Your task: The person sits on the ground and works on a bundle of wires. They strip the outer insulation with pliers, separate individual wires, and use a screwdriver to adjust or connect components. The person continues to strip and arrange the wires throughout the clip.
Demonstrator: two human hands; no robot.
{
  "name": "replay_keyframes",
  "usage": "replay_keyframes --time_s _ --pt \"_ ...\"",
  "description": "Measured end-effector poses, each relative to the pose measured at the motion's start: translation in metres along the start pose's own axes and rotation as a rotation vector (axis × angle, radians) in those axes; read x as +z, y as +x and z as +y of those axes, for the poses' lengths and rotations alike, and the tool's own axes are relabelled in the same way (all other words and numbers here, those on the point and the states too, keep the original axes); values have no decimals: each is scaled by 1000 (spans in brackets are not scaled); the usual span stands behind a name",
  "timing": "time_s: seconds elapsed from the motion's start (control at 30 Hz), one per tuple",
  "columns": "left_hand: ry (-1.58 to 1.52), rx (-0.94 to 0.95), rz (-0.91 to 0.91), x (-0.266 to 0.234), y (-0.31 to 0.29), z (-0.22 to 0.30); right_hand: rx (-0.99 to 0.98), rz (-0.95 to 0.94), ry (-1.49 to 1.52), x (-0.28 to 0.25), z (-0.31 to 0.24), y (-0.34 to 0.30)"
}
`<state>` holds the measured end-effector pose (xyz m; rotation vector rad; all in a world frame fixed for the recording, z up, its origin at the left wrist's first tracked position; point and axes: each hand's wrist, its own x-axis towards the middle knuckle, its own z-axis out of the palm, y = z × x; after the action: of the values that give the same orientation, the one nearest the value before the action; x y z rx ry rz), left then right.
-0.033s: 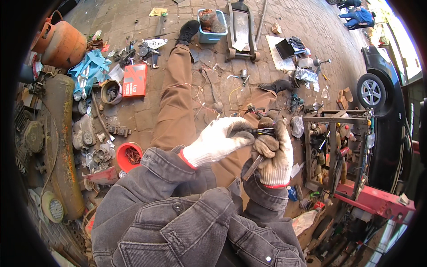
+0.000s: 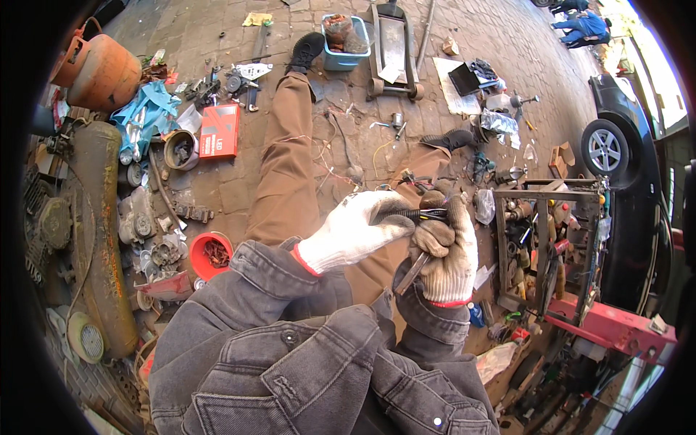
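Two hands: both in white knit work gloves w/ red cuffs, meeting over the lap of a person seated on brick paving, legs in brown trousers stretched fwd.
Left hand (image 2: 355,230): curled, fingers pinching the end of a thin black cable bundle (image 2: 424,214).
Right hand (image 2: 446,254): clenched round the same bundle, and also gripping a slim grey metal tool (image 2: 412,274) whose shaft pokes down-left below the fist. Tool type – can't tell, too small.
Cable location: between the two gloves, above the right thigh, not touching the ground.
Risk 1: tool tip slipping off the cable twd the left palm; cause – hands v. close, knit glove gives little protection.
Risk 2: cable pulling out of the left pinch; cause – short grip on a thin, smooth jacket, bulky glove fingers.
Risk 3: small bits dropped & lost; cause – ground around legs littered w/ loose wires, bolts, scrap.
Nearby left: red round plastic bowl (image 2: 210,254) w/ rusty parts, just beside the left elbow; red flat cardboard box (image 2: 219,130) further out; orange gas cylinder (image 2: 101,69) well apart.
Nearby right: dark rusty metal frame rack (image 2: 544,246) full of tools, near the right forearm – snag hazard if the elbow swings out.
Far: blue plastic tub (image 2: 344,40) beyond the left boot.
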<state>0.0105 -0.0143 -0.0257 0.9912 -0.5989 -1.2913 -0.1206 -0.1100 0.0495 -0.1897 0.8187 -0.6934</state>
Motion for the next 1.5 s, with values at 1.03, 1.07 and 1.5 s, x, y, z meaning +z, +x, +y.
replay_keyframes --time_s 1.03,1.07,1.5 --pt "6 -252 -16 10 -40 69 -490 -492 -1651 -14 -31 -44" --pt "75 -267 -13 10 -39 69 -484 -514 -1672 -13 -32 -45" --pt "372 -215 -35 18 -38 70 -763 -581 -1890 15 -45 -44"
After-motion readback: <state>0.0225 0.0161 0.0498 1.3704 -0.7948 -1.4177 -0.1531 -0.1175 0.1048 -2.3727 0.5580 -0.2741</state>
